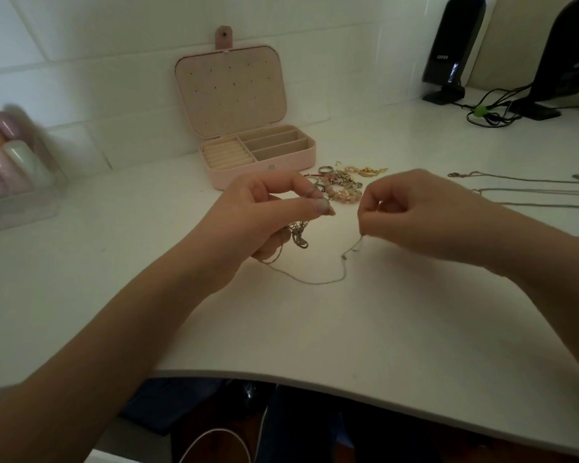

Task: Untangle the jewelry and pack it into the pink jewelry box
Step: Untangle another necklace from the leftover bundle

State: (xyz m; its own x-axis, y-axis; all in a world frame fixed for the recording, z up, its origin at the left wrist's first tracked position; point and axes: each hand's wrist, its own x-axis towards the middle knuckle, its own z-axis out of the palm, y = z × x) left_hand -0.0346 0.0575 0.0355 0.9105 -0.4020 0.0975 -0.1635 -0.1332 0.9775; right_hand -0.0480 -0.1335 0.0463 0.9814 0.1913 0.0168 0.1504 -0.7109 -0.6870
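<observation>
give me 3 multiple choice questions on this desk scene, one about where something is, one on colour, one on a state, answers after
1. Where does the jewelry pile lie?
A. inside the box
B. on the desk just in front of the box
C. beside the speakers

2. What colour is the jewelry box?
A. pink
B. black
C. green

3. How is the box lid?
A. snapped shut
B. lying detached on the desk
C. open, standing upright

Answers:
1 B, the pile sits on the white desk near the box's front right corner.
2 A, its outer wall and clasp tab are pink.
3 C, the lid stands up against the wall and the compartments show.

Both hands hold a thin chain: left hand, right hand.
</observation>
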